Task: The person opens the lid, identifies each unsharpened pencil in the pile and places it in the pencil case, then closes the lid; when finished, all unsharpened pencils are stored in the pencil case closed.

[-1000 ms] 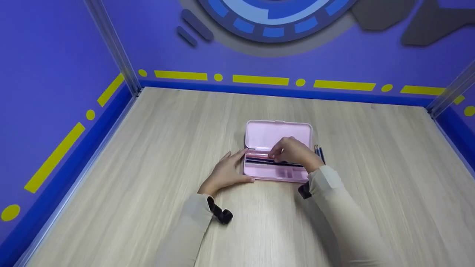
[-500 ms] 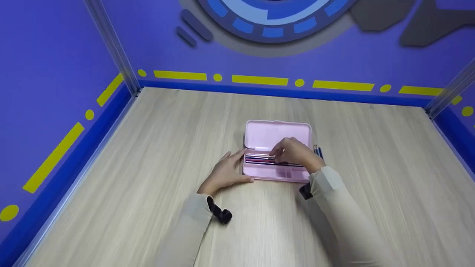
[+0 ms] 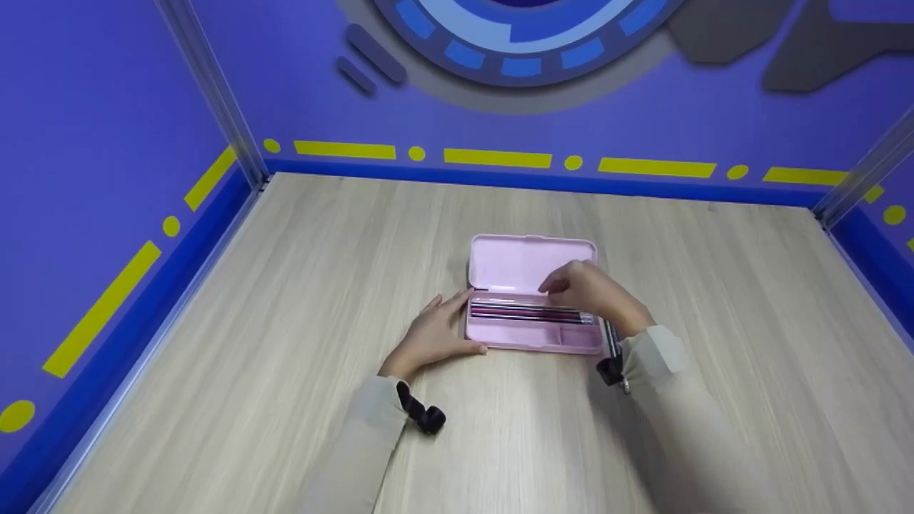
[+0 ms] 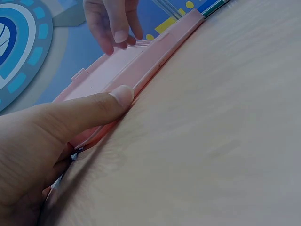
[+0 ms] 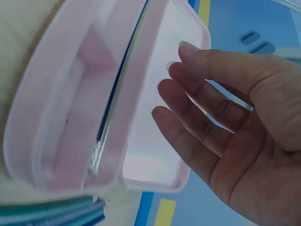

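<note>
A pink pencil case [image 3: 514,343] lies with its lid [image 3: 525,260] raised at the back. Several dark and reddish pencils [image 3: 525,313] lie lengthwise in its rear compartment; one dark blue pencil [image 5: 123,70] shows in the right wrist view. My left hand [image 3: 432,335] grips the case's left end, thumb [image 4: 123,96] against the front wall and fingers at the rear corner. Over the right part of the case hovers my right hand [image 3: 589,291], its fingers loosely bent with nothing between them, as the right wrist view [image 5: 225,113] shows.
Beside the case's right end lie a few more pencils [image 3: 611,341], partly hidden by the right wrist and sleeve; the right wrist view shows them as teal and blue pencils [image 5: 51,212]. Blue walls [image 3: 500,121] bound the wooden table [image 3: 343,243] at the back and sides.
My right hand has let go in the rear compartment and moved up and right. The pencils spread from a bunch into a flat row. My left hand stays at the case.
</note>
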`<action>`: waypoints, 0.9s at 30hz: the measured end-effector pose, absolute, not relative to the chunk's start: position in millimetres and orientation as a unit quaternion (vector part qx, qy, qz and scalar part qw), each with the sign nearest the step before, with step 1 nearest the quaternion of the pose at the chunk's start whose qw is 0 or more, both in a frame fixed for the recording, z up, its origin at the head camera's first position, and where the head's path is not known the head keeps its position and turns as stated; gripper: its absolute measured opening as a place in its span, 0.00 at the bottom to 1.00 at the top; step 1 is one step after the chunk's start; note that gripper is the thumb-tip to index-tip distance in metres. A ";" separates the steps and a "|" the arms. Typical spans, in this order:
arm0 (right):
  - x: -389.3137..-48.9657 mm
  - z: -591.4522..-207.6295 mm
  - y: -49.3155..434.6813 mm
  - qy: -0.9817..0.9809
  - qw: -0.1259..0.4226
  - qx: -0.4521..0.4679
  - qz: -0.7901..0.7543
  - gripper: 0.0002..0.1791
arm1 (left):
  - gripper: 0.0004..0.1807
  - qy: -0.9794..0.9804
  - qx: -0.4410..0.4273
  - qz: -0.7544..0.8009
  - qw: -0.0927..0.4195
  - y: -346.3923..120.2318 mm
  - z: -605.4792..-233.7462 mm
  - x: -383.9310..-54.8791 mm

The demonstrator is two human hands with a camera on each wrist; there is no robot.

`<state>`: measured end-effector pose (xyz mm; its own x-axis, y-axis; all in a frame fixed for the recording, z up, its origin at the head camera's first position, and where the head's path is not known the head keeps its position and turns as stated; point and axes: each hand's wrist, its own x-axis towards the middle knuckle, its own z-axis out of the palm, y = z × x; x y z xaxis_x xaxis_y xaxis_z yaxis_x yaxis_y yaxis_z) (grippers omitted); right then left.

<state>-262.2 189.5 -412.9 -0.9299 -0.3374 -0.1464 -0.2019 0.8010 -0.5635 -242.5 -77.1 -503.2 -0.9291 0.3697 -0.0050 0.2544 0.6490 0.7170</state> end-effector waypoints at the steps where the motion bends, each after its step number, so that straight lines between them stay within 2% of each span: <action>1: -261.7 -412.5 192.9 0.941 0.122 -0.135 -0.284 0.12 | 0.58 0.905 0.173 0.382 0.075 -77.3 -503.3 -242.3; 13: -252.3 -414.6 243.3 0.950 0.076 -0.122 -0.277 0.14 | 0.57 0.905 0.177 0.380 0.072 -78.2 -504.4 -242.5; 27: -237.3 -424.5 287.8 0.959 0.104 -0.085 -0.249 0.20 | 0.58 0.910 0.171 0.371 0.077 -77.1 -502.7 -242.0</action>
